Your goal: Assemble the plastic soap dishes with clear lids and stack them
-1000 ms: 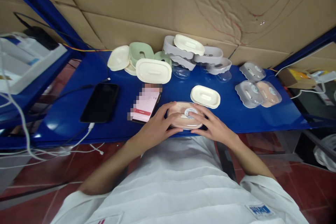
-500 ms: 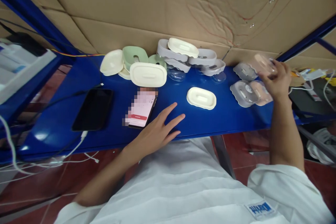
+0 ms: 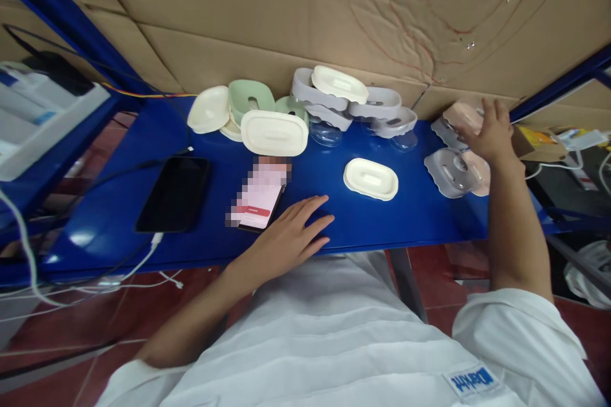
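At the right end of the blue shelf, my right hand [image 3: 494, 137] has its fingers spread beside a pink box with a clear cover [image 3: 465, 117]. That box rests on a grey box with a clear cover [image 3: 445, 135]; whether my thumb still touches it, I cannot tell. Just in front stand another clear-covered grey box [image 3: 450, 173] and a pink box [image 3: 480, 172], partly hidden by my wrist. My left hand [image 3: 291, 235] lies flat at the shelf's front edge, fingers apart and holding nothing. Nearest to it are a lit phone [image 3: 260, 194] and an oval cream lid [image 3: 371, 179].
Cream lids [image 3: 274, 133], green trays [image 3: 251, 98] and grey scalloped trays [image 3: 377, 103] are piled along the cardboard wall [image 3: 238, 13]. A dark phone [image 3: 174, 194] with a white cable [image 3: 155, 241] lies on the left. Blue posts flank the shelf [image 3: 315, 172].
My right hand has lowered the pink box onto the grey one and its fingers have spread. My left hand's fingers have drawn slightly closer together. The view has shifted a little.
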`<control>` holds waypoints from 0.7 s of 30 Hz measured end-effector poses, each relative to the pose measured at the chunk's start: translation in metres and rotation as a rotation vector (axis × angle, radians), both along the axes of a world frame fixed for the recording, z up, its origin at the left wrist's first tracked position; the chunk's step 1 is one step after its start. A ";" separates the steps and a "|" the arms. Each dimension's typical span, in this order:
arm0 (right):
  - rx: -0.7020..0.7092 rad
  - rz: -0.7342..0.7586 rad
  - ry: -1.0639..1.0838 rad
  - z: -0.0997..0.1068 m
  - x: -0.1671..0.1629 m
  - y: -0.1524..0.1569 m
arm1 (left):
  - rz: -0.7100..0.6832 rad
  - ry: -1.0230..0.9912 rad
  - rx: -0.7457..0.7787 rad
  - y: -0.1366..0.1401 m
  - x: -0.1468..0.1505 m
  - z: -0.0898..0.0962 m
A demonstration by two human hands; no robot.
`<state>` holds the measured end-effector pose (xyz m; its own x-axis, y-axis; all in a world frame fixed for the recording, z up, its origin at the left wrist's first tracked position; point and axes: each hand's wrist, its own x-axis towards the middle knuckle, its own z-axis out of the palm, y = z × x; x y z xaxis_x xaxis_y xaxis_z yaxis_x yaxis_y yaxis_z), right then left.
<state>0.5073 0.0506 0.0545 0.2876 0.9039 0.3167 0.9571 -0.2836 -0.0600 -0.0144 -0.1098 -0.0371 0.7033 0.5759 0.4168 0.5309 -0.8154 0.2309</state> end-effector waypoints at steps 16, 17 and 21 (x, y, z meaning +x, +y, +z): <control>0.032 0.592 0.106 -0.064 -0.116 0.022 | -0.019 0.050 -0.012 0.001 0.000 0.000; 0.052 0.575 0.118 -0.066 -0.113 0.023 | -0.022 0.051 -0.014 0.001 0.000 0.000; 0.024 0.422 0.122 -0.069 -0.111 0.027 | -0.029 0.054 -0.012 0.002 0.000 -0.002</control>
